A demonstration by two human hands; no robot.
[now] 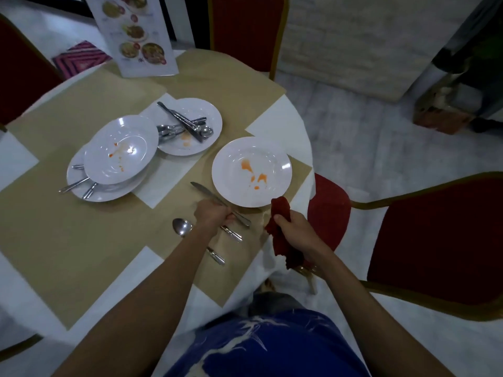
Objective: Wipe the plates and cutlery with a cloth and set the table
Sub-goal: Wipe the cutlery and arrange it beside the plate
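The left hand [213, 213] curls around the slim steel table knife [204, 190] just beside the stained round white plate [251, 159] on the beige-covered counter [81, 240], while the right hand [292, 227] clutches the crumpled dark red cloth [280, 210] close by, probably ready for wiping.

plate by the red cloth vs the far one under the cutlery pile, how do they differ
The near plate is bare of cutlery; the far plate carries a heap of cutlery. The near plate sits apart; the far plate's left edge is hidden behind the stacked plates. Both are white, round and smeared orange.
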